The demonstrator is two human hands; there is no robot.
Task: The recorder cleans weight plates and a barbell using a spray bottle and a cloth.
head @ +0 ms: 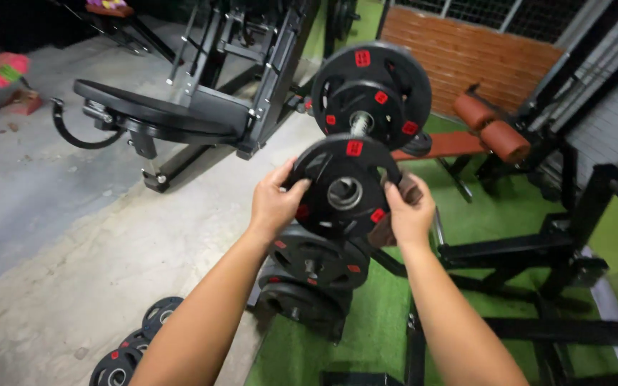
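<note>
Both of my hands hold a black round weight plate (345, 187) with red patches and a steel-ringed centre hole, upright at chest height. My left hand (275, 204) grips its left rim, and my right hand (410, 214) grips its right rim with a brown cloth pinched against it. Just above and behind it, a larger stack of black plates (372, 93) sits on a threaded metal peg (360, 124). Below my hands, two more black plates (317, 261) hang on lower pegs of the same rack.
A black exercise machine with a padded platform (159, 114) stands at the left on the concrete floor. Small plates (137, 347) lie on the floor at lower left. A bench with brown roller pads (491, 129) and a black frame (538, 250) stand on green turf at the right.
</note>
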